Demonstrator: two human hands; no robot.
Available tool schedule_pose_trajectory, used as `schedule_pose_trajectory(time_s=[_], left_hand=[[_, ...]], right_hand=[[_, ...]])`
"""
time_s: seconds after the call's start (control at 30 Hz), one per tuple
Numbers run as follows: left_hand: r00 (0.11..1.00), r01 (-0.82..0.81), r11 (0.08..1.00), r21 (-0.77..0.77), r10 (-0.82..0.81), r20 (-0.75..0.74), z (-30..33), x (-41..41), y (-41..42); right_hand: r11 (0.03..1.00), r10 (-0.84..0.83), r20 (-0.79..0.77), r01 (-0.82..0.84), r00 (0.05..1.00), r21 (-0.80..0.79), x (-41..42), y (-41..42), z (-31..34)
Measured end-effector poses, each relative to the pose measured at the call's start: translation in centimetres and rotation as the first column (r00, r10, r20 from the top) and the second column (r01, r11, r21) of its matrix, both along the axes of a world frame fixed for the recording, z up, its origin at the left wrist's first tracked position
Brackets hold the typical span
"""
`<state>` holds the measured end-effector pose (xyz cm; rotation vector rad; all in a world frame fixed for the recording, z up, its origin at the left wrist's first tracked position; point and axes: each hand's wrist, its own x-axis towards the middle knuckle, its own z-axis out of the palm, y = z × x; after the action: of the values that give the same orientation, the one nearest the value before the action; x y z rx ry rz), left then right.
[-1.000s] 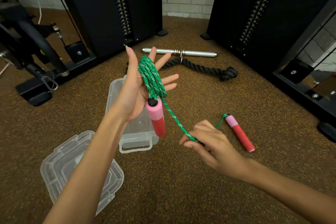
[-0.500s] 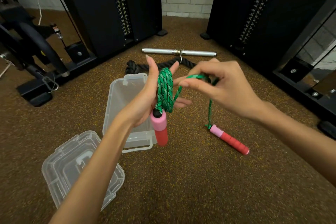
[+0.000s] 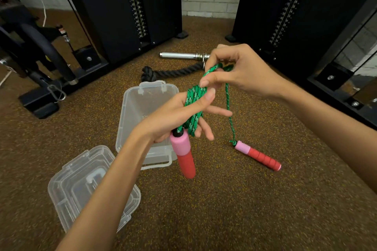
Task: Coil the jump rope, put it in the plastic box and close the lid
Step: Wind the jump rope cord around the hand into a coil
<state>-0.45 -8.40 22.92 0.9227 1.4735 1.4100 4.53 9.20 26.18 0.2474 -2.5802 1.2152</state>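
Observation:
Several green loops of the jump rope (image 3: 193,104) are wound around my left hand (image 3: 175,116), which grips them. One pink-and-red handle (image 3: 183,155) hangs below that hand. My right hand (image 3: 234,71) pinches the rope's free strand just above the coil. From it the strand drops to the second handle (image 3: 258,155), which lies on the floor to the right. The clear plastic box (image 3: 130,116) stands open on the floor behind my left hand. Its clear lid (image 3: 81,181) lies apart at the lower left, partly covered by my left forearm.
Brown speckled gym floor all around. A thick black rope (image 3: 173,72) and a metal bar (image 3: 179,55) lie beyond the box. Black weight-stack machines (image 3: 126,6) stand at the back left and right, and a machine base (image 3: 40,106) sits at the left.
My right hand has carried the free strand from low right up over the coil on my left hand. The floor handle has been drawn a little closer. My left fingers have curled around the loops.

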Motion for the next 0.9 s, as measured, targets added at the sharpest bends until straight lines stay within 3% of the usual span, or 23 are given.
schedule_pose_trajectory(time_s=[0.33,0.63,0.9], left_hand=[[0.999,0.023,1.0,0.007,-0.023,0.023,-0.2,-0.3,-0.2],[0.999,0.016,1.0,-0.007,-0.016,0.041,-0.3,-0.6,-0.7],[0.989,-0.098,0.994,0.056,0.09,0.117,0.4,-1.8,-1.6]], right_hand=[[0.972,0.029,0.052,-0.016,0.998,-0.233,-1.1,1.0,-2.0],[0.948,0.099,0.143,-0.05,0.985,-0.315,-0.9,1.5,-4.1],[0.963,0.024,0.198,0.031,0.98,-0.269,0.0,2.6,-6.4]])
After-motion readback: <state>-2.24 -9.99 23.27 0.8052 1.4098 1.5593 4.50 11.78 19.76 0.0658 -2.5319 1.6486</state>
